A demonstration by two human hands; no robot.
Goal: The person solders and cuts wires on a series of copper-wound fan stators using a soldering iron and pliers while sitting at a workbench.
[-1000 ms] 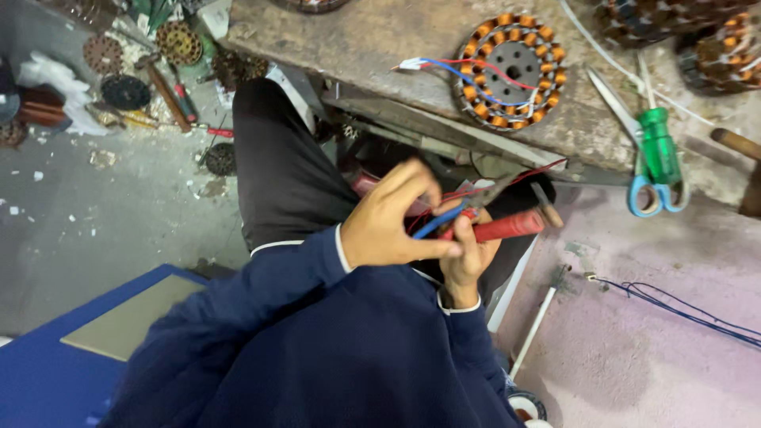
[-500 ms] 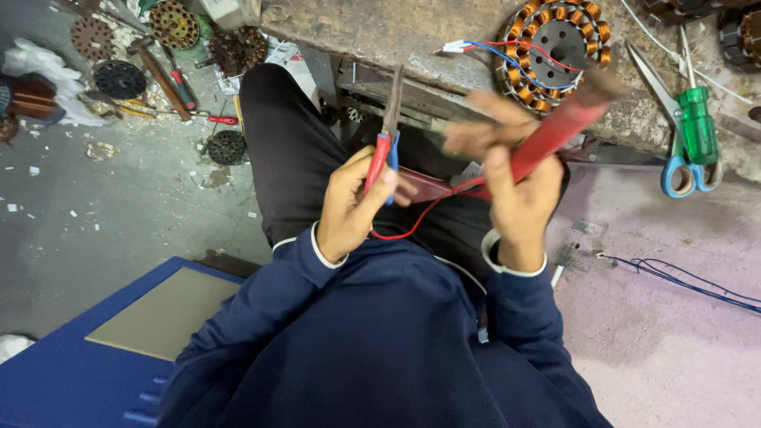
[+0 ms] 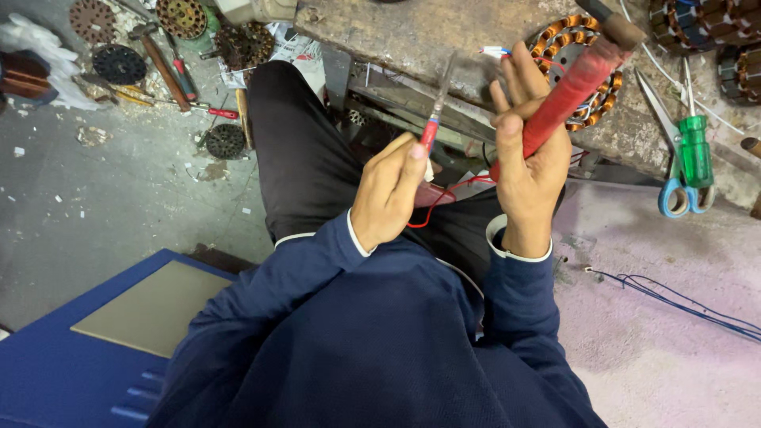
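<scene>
My left hand point(image 3: 388, 194) is closed around a thin probe-like tool point(image 3: 432, 127) with a red and blue grip, its metal tip pointing up. My right hand point(image 3: 527, 158) grips the red handle of a hammer-like tool point(image 3: 571, 87), held slanting up to the right, with its dark head near the top edge. A thin red wire point(image 3: 432, 208) loops between the two hands, above my dark trousers. Behind my right hand, a round stator with copper windings point(image 3: 548, 38) lies on the worn workbench point(image 3: 412, 32).
Blue-handled scissors point(image 3: 678, 194) and a green-handled screwdriver point(image 3: 696, 150) lie on the bench at right. Blue wires point(image 3: 674, 293) trail over the pinkish floor. Round metal fan parts point(image 3: 119, 63) and hand tools litter the grey floor at upper left. A blue box point(image 3: 79, 357) sits lower left.
Both hands have risen and moved apart. The red-handled tool has swung from lying low across my lap to slanting upward, and the thin tool now points up.
</scene>
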